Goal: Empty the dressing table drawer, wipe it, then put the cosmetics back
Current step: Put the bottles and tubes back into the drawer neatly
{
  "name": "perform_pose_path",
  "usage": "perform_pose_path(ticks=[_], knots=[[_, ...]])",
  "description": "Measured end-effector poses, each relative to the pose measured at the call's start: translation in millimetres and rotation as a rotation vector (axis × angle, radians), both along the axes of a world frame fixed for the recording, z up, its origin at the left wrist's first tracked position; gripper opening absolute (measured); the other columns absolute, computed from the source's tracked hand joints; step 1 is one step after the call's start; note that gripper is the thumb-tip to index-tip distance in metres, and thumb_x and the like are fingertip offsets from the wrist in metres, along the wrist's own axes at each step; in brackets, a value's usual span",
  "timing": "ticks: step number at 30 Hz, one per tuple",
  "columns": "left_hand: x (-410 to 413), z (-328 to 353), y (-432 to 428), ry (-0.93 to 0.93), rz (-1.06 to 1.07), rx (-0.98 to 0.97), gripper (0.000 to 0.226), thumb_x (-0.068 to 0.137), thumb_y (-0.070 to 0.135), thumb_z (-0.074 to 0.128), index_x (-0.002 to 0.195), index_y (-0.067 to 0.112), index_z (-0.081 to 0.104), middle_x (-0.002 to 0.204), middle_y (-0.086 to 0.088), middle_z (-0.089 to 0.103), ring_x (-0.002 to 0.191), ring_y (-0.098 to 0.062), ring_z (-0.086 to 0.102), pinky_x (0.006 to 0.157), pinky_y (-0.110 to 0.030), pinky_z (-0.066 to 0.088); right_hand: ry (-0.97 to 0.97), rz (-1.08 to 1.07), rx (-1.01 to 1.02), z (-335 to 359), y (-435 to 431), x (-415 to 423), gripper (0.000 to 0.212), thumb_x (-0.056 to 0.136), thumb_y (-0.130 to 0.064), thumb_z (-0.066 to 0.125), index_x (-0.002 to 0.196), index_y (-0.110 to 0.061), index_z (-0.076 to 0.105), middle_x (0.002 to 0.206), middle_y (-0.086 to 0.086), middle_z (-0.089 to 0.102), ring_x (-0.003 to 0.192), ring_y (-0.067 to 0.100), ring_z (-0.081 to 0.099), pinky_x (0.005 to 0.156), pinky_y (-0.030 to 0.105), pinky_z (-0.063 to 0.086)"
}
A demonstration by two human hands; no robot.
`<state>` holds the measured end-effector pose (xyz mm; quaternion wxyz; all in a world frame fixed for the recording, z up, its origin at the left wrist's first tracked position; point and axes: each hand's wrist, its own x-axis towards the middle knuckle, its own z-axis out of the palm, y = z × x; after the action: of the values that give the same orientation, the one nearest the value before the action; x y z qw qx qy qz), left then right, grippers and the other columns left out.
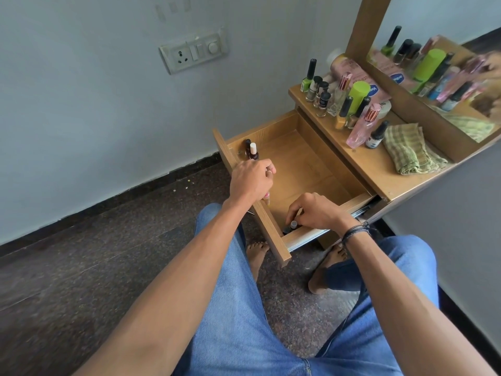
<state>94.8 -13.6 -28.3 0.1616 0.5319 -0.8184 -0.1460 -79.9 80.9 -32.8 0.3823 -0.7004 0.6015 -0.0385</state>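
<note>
The wooden drawer (311, 161) stands pulled out below the dressing table top (379, 169). My left hand (250, 180) hovers over the drawer's front left side, its fingers curled round a slim pink item (267, 196) that pokes out beneath it. Two nail polish bottles (252, 151) stand in the drawer's far left corner, one with a white cap. My right hand (314, 211) reaches into the near corner and pinches a small dark bottle with a grey cap (292, 226). Most of the drawer floor is bare wood.
Several nail polishes, perfume bottles and a lotion bottle (349, 74) crowd the table top, with a folded green checked cloth (409, 150) to their right. A mirror (444, 77) leans behind. A wall socket (193, 54) sits at the left. My jeans-clad knees and bare feet are below.
</note>
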Motion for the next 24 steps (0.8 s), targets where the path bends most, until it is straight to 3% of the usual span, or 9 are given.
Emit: perform_pose_path(ticks=[14,19,21,24], knots=[[0,6,2,0.002,-0.007,-0.015,0.019,0.096,0.017,0.056,0.097,0.026,0.073,0.078,0.007,0.072,0.072,-0.008,0.052,0.087,-0.031,0.044,-0.018,-0.017,-0.019,0,-1,1,0.032,0.087,0.003,0.059,0.088,-0.021,0.080,0.094,-0.010,0.073,0.090,0.010,0.066,0.086,0.035,0.059],[0,7,2,0.005,-0.027,-0.015,0.018,0.098,0.018,0.056,0.099,0.026,0.072,0.076,0.007,0.073,0.073,-0.006,0.054,0.088,-0.029,0.043,-0.296,-0.342,-0.203,2,10,-5,0.026,0.090,0.007,0.062,0.093,-0.014,0.076,0.093,-0.003,0.073,0.085,0.015,0.072,0.076,0.035,0.063],[0,6,1,0.004,-0.047,0.009,0.014,0.098,0.021,0.060,0.100,0.028,0.072,0.084,0.011,0.074,0.078,-0.006,0.059,0.090,-0.031,0.046,-0.340,-0.499,-0.354,10,19,-15,0.023,0.093,0.002,0.064,0.097,-0.016,0.076,0.095,-0.007,0.073,0.086,0.011,0.071,0.078,0.028,0.061],[-8,8,1,0.084,-0.084,0.070,0.012,0.097,0.019,0.064,0.098,0.029,0.071,0.098,0.016,0.068,0.083,-0.006,0.065,0.075,-0.030,0.055,-0.352,-0.763,-0.657,32,26,-39,0.024,0.093,0.001,0.061,0.101,-0.017,0.075,0.098,-0.008,0.073,0.086,0.005,0.069,0.077,0.019,0.057]])
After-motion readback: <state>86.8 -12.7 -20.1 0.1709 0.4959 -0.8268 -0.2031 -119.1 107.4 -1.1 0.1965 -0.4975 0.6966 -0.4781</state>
